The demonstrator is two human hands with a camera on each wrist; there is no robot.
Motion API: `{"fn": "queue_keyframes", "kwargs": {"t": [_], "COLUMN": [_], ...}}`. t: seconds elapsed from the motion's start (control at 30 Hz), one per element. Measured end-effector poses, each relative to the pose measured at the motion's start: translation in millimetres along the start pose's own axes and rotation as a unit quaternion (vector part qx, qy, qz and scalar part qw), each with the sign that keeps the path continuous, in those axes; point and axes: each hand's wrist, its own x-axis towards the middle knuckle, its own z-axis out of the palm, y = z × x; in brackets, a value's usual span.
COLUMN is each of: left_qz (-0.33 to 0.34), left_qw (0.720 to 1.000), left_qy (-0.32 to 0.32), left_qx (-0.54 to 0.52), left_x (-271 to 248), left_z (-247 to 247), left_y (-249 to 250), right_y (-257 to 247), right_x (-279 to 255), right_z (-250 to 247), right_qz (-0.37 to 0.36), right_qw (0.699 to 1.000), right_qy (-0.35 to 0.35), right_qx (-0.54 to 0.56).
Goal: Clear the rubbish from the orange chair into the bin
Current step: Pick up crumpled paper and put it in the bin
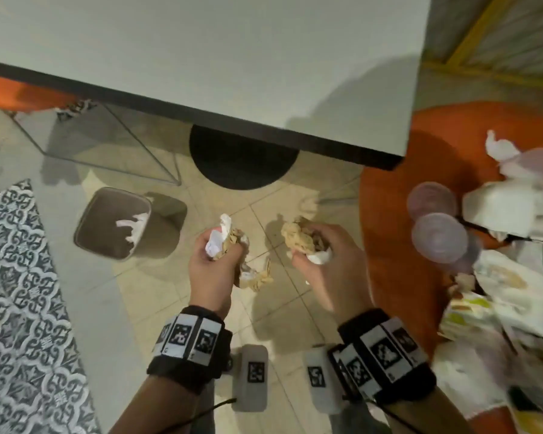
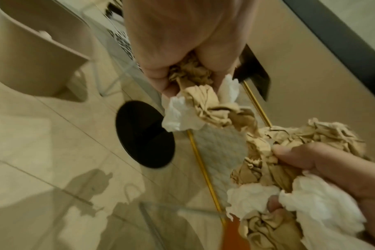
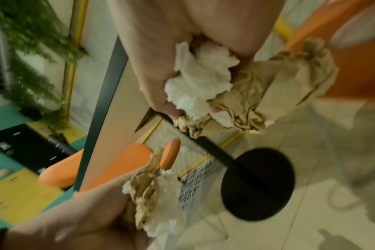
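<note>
Left hand (image 1: 215,264): fingers curled tight round a crumpled wad of brown paper and white tissue (image 1: 224,242); a loose tail of the same wad hangs below the palm. Held in the air over the beige tiled floor (image 1: 157,289), right of the small square taupe plastic bin (image 1: 85,220) and nearer the camera than it. Not over the bin's mouth.

Right hand (image 1: 326,258): fingers and thumb closed round a second crumpled wad of brown paper with white tissue at its lower edge (image 1: 304,242). Further right of the bin than the left hand, roughly between bin and chair. Hands close together, not touching.

Bin: upright on the floor, open top, scrap of white tissue (image 1: 132,228) lying inside against the right wall.

Round orange chair seat (image 1: 386,220): far right of the bin, piled with rubbish: crumpled white paper wrappers and napkins (image 1: 499,208), two translucent round plastic lids (image 1: 436,236) at the pile's bin-side edge, printed wrappers nearer the camera. Blurred, finer detail unreadable.

White tabletop with dark edge (image 1: 232,57) beyond the bin, its round black pedestal base (image 1: 242,161) on the floor behind and right of the bin. Grey patterned rug (image 1: 22,292) left of the bin.
</note>
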Motion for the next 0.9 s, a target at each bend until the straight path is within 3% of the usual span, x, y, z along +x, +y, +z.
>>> {"fn": "queue_keyframes", "kwargs": {"t": [0.23,0.43,0.7,0.8,0.9], "left_qz": [-0.013,-0.006,-0.077,-0.144,-0.208], "left_qw": [0.987,0.979,0.974,0.970,0.969], "left_qy": [0.157,0.197,0.153,0.085,0.022], "left_qx": [-0.020,0.055,0.151,0.175,0.130], "left_x": [161,290,394,413,423], "left_z": [-205,-286,-310,-320,-328], "left_y": [26,17,-19,-34,-43], "right_y": [-54,-58,-12,-3,1], "right_x": [52,121,170,176,181], "right_z": [266,434,540,553,563], "right_qz": [0.088,0.100,0.244,0.270,0.314], "right_qw": [0.986,0.983,0.957,0.941,0.920], "right_qy": [-0.124,-0.154,-0.159,-0.202,-0.227], "right_qx": [0.067,-0.014,-0.001,0.007,0.061]}}
